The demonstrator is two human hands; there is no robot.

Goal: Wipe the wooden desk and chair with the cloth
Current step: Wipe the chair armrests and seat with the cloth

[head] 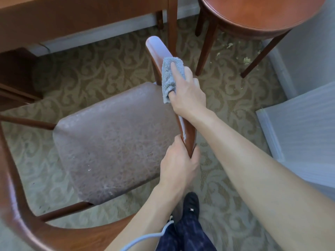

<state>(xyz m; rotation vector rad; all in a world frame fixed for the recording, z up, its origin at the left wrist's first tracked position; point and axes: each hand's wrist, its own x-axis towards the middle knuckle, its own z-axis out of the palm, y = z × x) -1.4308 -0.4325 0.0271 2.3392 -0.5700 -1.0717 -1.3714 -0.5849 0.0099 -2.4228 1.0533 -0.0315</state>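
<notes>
The wooden chair [110, 134] stands below me with a worn brown padded seat and a curved back rail at the lower left. Its right armrest [157, 49] runs from the middle toward the top. My right hand [186, 95] grips the grey cloth [169, 77] wrapped over that armrest, with the forefinger lying on top of the cloth. My left hand [178, 165] grips the same armrest lower down, near its rear end. The wooden desk [76, 17] fills the top left, its front edge and one leg in view.
A round wooden side table [257, 13] with thin legs stands at the top right. White furniture [301, 124] lines the right side. Patterned carpet covers the floor, with crumbs near the table legs. My dark-socked foot [190, 203] and a pale cable [145, 238] are at the bottom.
</notes>
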